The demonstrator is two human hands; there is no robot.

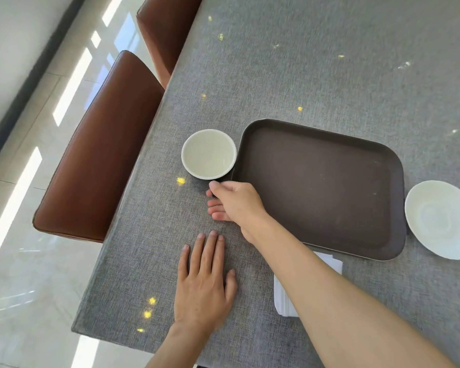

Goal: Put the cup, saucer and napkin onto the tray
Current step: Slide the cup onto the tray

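A white cup [209,154] stands on the grey table just left of the dark brown tray [319,187], which holds nothing. My right hand [234,203] reaches across the tray's near left corner. Its thumb and forefinger are pinched together against the cup's near side, and no handle shows there. My left hand [203,282] lies flat on the table, fingers apart, holding nothing. A white saucer [441,219] sits on the table right of the tray. A folded white napkin [283,296] lies in front of the tray, partly hidden by my right forearm.
Two brown leather chairs [98,150] are pushed against the table's left edge [133,181]. Glossy tiled floor lies beyond. The grey table [303,62] stretches far behind the tray.
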